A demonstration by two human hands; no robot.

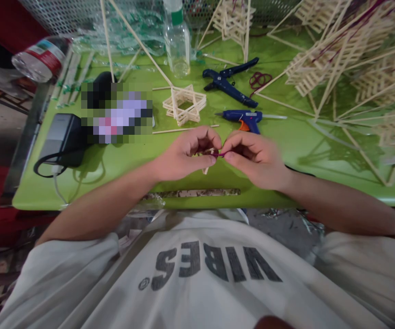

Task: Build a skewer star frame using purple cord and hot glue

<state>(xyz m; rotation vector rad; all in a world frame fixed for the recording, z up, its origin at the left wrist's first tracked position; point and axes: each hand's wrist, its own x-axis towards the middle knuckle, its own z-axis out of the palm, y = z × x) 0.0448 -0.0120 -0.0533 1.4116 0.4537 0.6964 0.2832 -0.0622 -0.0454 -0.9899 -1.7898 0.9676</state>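
Note:
My left hand (185,155) is closed around a small pale wooden stick piece (205,170), most of it hidden by the fingers. Between finger and thumb my right hand (257,157) pinches a dark red cord (221,154), which runs across to the piece at my left fingertips. Just beyond the hands, a six-pointed star of stacked sticks (201,105) lies on the green table (115,183). A blue glue gun (250,118) rests past my right hand, and behind it are dark blue cutters (229,84) with open handles.
Stick-built star structures (334,68) fill the right side. A clear bottle (178,45) stands at the back, near plastic wrap (122,36). A grey-black charger (62,139) with cables sits left. A patterned strip (197,193) lies along the front edge.

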